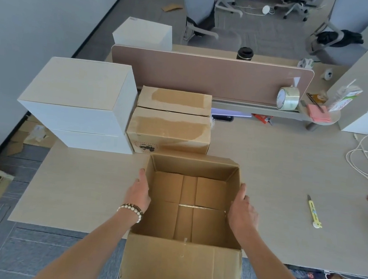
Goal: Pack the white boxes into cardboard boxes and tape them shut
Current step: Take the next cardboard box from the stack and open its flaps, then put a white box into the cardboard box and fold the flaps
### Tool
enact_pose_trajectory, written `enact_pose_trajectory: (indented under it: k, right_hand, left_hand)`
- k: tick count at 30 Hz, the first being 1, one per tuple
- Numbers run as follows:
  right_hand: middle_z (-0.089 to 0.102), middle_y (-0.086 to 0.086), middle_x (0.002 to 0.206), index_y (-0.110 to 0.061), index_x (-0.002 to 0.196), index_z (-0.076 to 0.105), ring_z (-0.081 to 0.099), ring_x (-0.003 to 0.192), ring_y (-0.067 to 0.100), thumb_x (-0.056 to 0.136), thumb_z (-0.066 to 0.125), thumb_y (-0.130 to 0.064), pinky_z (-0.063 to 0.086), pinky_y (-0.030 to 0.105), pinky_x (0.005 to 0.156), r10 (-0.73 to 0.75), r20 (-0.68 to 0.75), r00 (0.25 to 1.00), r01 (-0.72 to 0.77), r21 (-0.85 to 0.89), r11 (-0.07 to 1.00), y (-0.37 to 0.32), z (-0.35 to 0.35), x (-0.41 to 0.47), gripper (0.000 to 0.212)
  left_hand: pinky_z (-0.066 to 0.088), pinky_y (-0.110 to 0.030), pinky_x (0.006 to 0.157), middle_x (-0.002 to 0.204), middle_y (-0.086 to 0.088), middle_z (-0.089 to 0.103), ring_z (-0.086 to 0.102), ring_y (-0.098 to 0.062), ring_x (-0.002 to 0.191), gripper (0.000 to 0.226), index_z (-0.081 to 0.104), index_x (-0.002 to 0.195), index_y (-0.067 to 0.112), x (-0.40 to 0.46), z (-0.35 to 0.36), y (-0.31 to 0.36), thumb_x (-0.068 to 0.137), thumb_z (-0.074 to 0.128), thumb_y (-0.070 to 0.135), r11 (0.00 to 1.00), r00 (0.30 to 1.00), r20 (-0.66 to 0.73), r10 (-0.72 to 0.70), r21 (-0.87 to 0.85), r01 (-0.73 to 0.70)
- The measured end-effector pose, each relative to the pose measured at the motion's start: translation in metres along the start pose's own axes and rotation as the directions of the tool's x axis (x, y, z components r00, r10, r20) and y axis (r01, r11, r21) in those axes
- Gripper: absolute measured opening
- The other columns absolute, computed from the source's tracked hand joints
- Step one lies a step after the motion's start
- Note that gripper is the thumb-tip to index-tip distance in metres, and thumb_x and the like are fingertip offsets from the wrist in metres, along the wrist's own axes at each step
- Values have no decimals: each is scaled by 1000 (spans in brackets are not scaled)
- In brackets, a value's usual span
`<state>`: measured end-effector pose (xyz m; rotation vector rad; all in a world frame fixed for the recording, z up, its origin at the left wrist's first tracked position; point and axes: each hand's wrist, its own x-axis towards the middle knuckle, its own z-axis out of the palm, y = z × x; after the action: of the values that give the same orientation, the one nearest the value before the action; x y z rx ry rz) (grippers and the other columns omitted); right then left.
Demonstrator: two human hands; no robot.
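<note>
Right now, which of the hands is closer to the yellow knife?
Right. The right hand rests on the open cardboard box's right wall, on the yellow knife's side. The left hand holds the opposite wall.

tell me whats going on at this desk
A person is packing boxes. Their left hand and right hand hold the two sides of an open cardboard box at the near edge of the desk; nothing is in it yet. Two stacked white boxes wait at the far left, beside a closed cardboard box. A tape roll stands by the divider, and a yellow utility knife lies to the right.
</note>
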<state>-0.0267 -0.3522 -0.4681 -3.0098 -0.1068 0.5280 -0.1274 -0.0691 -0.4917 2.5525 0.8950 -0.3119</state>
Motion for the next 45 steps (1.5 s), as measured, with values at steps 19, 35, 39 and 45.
enact_pose_trajectory:
  k: [19, 35, 39, 45]
  right_hand:
    - [38, 13, 145, -15, 154, 11, 42, 132, 32, 98, 52, -38, 47, 44, 100, -134, -79, 988, 137, 35, 990, 15, -14, -12, 73]
    - [18, 15, 163, -18, 157, 19, 17, 151, 32, 103, 42, -38, 23, 46, 122, -367, -105, 924, 381, 184, 906, -44, -37, -64, 63]
    - [18, 15, 163, -20, 157, 20, 18, 151, 32, 99, 46, -48, 25, 45, 121, -424, -106, 900, 437, 194, 878, -65, -42, -70, 69]
    - [17, 12, 164, -23, 157, 19, 16, 151, 30, 94, 47, -61, 22, 45, 121, -498, -72, 864, 502, 171, 848, -106, -47, -71, 78]
  left_hand:
    - [32, -48, 113, 156, -11, 30, 29, -30, 144, 88, 12, 157, 17, -27, -20, -6, 90, 50, 60, 995, 999, -19, 43, 93, -41]
    - [10, -52, 123, 166, -13, 9, 4, -29, 154, 88, 9, 158, 19, -90, -76, -45, 92, 52, 58, 998, 994, -103, -43, 39, 47]
    - [13, -50, 124, 166, -15, 9, 7, -29, 154, 90, 10, 159, 18, -90, -87, -63, 92, 52, 61, 997, 988, -130, -77, 19, 80]
    - [17, -49, 123, 166, -15, 9, 7, -29, 154, 94, 6, 159, 17, -72, -112, -90, 91, 53, 61, 997, 990, -117, -73, -17, 72]
